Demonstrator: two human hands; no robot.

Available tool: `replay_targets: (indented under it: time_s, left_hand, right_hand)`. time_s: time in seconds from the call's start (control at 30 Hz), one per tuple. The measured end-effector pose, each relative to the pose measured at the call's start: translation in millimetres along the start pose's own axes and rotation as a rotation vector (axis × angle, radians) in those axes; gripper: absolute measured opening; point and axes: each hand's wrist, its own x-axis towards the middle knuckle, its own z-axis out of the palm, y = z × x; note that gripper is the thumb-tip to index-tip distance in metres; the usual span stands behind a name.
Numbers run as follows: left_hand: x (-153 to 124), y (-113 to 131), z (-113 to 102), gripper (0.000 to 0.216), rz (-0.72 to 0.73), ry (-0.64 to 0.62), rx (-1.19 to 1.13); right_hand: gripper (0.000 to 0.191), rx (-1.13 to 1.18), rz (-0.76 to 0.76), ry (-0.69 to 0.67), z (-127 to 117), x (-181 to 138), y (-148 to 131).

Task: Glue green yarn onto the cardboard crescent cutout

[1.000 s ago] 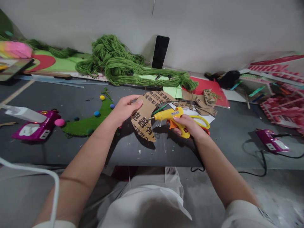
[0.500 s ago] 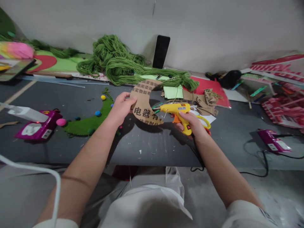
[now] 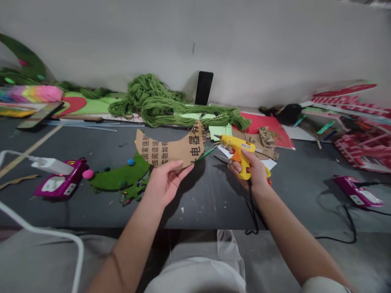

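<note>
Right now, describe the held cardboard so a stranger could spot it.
Over the dark table, before the green yarn, find the left hand. It holds a brown cardboard crescent. Unlike the green felt shape beside it, it bears black printed characters.

A plain off-white wall runs behind a dark grey bench, whose top is scuffed and flecked with pale specks. Below its front edge lies grey concrete floor. The light is soft and even.

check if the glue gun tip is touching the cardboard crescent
Apart. In the head view the nozzle of the glue gun ends to the right of the cardboard crescent, and a strip of clutter on the table shows between them.
</note>
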Motion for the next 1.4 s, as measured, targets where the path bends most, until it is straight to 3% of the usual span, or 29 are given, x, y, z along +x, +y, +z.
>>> replay_targets:
  time_s: [0.1, 0.33, 1.13, 1.27, 1.4]
  left_hand:
    - [-13.6, -14.2, -7.9, 0.041, -0.066, 0.005, -0.054]
    - [-23.7, -26.2, -20.1, 0.060, -0.063, 0.020, -0.094]
    - [-22.6, -25.8, -20.6, 0.053, -0.017, 0.060, -0.026]
    - [-22.6, -23.3, -22.4, 0.051, 0.065, 0.090, -0.014]
    - [-23.3, -4.6, -32.1, 0.049, 0.271, 0.162, 0.116]
  right_hand:
    - [0.033, 0.002, 0.031, -0.049, 3.1, -3.0, -1.7]
    - [0.039, -0.105, 0.122, -0.089, 3.7, -4.9, 0.6]
    - [0.038, -0.244, 0.189, -0.129, 11.6, -11.4, -0.4]
    - [0.036, -0.209, 0.166, -0.165, 8.3, -12.1, -1.6]
    - [0.028, -0.172, 0.003, -0.099, 4.0, -6.2, -1.1]
